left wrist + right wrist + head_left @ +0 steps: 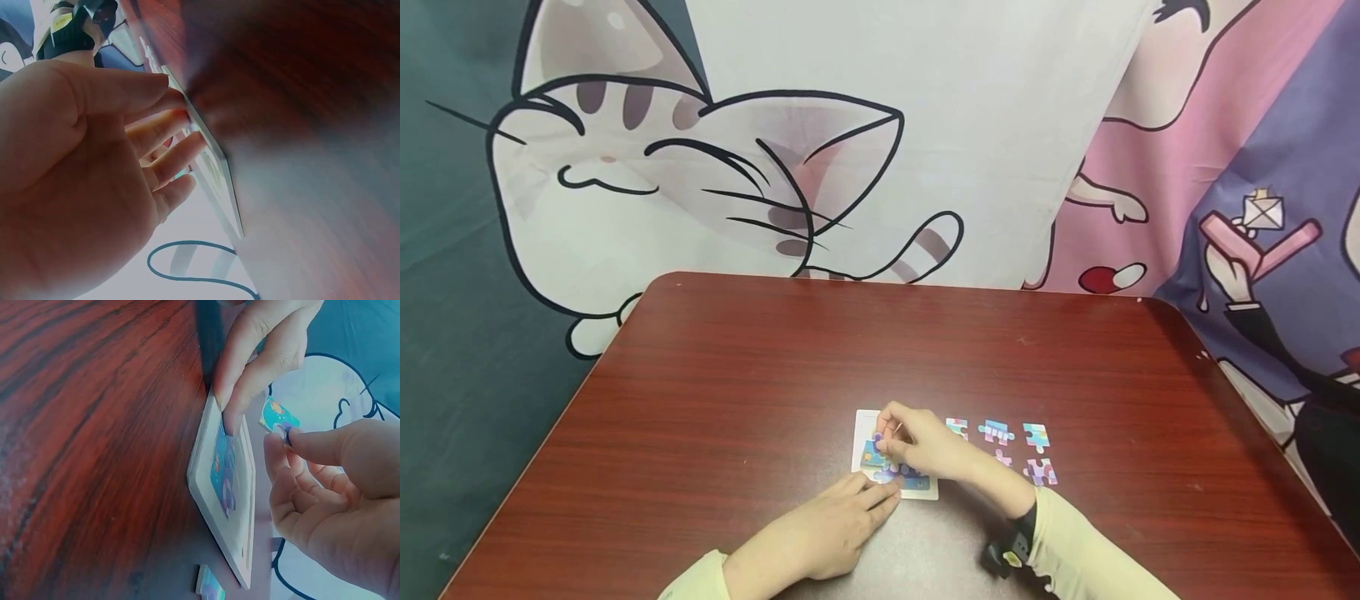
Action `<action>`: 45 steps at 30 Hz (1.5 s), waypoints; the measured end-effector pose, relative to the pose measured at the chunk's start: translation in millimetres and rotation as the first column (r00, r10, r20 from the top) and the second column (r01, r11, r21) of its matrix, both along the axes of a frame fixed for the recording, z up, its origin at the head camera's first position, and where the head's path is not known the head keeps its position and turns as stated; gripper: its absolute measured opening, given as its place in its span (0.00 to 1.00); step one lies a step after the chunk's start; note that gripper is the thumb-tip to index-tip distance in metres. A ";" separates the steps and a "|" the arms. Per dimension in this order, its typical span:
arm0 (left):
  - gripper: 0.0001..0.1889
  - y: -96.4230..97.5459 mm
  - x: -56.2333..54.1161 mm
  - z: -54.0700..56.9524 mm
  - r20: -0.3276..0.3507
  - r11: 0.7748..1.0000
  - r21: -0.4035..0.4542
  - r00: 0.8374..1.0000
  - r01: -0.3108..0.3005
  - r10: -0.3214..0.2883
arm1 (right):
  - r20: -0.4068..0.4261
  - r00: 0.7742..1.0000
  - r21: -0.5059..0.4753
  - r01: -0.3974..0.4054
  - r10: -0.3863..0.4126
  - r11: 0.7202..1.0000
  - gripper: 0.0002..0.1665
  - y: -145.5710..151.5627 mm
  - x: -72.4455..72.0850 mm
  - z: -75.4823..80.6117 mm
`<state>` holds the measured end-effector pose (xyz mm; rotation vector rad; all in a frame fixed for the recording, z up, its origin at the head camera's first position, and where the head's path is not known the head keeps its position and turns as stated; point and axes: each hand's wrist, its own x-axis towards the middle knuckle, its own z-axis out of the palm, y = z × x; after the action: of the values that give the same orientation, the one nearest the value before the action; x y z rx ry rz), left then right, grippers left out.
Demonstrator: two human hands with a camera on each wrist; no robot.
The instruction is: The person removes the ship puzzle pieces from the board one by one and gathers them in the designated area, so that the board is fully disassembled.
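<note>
Five loose puzzle pieces (pixel 996 432), pink, blue and violet, lie flat on the table (pixel 760 375) to the right of the right hand (pixel 928 442) — three in a farther row, two in a nearer one. Table red-brown, wood-grained, extending past the right hand and the left hand (pixel 842 521) on either side. One backdrop cloth (pixel 625 217), printed with a smiling cat, hanging beyond the table's far edge, ahead of the hands. One black wrist device (pixel 1018 546), strapped on just behind the right hand. Two pale sleeves (pixel 1101 550), one behind each hand.

Obstructions: the right hand covers the far right part of the white tray (pixel 863 425) and a bit of the nearest loose piece (pixel 957 426); the small pink one appears partly behind the right forearm (pixel 1000 483). Left fingers cover the tray's near left corner. The left wrist view shows the tray nearly edge-on, its contents hard to make out.

One held piece (pixel 279 416), teal with an orange patch, pinched between the right thumb and forefinger, raised above the tray. Tray beneath the right hand and just ahead of the left hand, whose fingers lie extended, tips touching it. Laid pieces (pixel 225 465), blue and violet, inside — next to the left fingertips, below the right hand.
</note>
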<state>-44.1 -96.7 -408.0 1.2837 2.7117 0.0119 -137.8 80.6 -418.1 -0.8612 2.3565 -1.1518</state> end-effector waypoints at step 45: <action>0.24 -4.8 -4.5 -1.8 0.108 0.998 0.065 0.994 -0.014 0.006 | -0.036 0.990 0.044 0.135 -0.133 0.990 0.06 101.1 29.6 14.0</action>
<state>-48.6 -101.5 -409.8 1.2484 2.6469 0.1682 -108.2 181.8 -404.2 -0.7208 2.4904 -1.1371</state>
